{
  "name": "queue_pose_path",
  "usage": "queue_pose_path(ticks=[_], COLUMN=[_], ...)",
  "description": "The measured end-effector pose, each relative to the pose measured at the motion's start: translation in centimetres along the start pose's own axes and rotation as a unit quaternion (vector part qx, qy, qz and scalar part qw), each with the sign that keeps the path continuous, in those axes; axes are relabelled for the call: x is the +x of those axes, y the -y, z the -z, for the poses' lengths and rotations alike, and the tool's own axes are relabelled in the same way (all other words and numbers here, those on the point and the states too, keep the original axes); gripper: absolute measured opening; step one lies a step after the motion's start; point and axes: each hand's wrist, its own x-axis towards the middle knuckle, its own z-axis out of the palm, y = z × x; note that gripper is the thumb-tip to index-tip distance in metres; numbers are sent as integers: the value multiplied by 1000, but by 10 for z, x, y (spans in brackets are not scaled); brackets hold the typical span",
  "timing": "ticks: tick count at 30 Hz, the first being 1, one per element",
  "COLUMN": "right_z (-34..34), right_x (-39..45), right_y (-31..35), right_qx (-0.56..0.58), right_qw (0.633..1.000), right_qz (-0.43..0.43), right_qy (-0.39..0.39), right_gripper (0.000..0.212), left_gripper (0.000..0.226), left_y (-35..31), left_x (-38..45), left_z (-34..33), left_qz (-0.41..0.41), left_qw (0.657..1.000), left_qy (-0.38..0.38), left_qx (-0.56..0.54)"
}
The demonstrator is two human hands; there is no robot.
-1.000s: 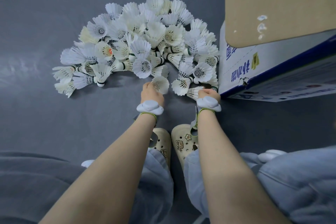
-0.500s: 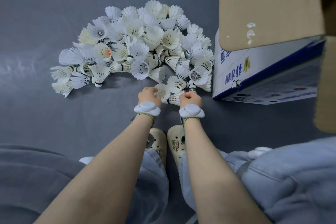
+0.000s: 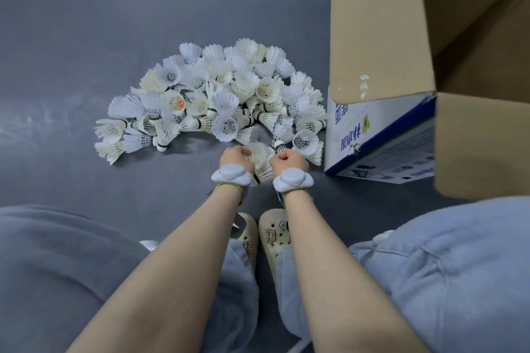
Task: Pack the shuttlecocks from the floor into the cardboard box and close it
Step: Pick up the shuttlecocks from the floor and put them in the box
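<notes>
Fingers of the left hand [image 3: 233, 155] and right hand [image 3: 287, 159] curled under and out of sight behind the knuckles. Gathered shuttlecocks [image 3: 259, 159] partly hidden between the two fists and behind the wrist trackers [image 3: 229, 175]; number held impossible to tell. Lower layers of the shuttlecock pile [image 3: 218, 100] buried under the top ones. Cardboard box [image 3: 381, 129] cut off by the right and top edges, interior barely visible. Shoes [image 3: 272, 235] largely covered by forearms and trouser legs. Box print too small to read.
</notes>
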Motion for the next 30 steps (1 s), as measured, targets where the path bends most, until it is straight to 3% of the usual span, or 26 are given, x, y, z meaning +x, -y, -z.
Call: queue_pose_path(ticks=[5, 8, 11, 16, 21, 24, 30], right_z=[26, 45, 69, 133, 200, 233, 300], right_x=[-23, -44, -66, -107, -136, -136, -115], right_y=[42, 70, 103, 173, 212, 207, 155], right_qx=[-40, -43, -89, -124, -124, -151, -103], right_qw=[996, 988, 974, 938, 911, 898, 891], right_qz=[81, 144, 208, 318, 393, 406, 363], right_qy=[-20, -34, 2, 55, -23, -80, -255], right_gripper=[17, 20, 21, 16, 11, 10, 5], left_gripper=[42, 40, 38, 32, 31, 32, 40], left_y=[-28, -51, -73, -118, -162, -180, -238], left_x=[-29, -52, -76, -113, -148, -159, -169], left_z=[22, 47, 80, 154, 172, 145, 82], left_qz=[-15, -36, -47, -137, -263, -339, -418], left_qw=[1000, 997, 990, 974, 928, 898, 865], left_qy=[-18, -72, -132, -179, -249, -236, -86], left_qx=[-3, -3, -6, 23, -84, -150, -265])
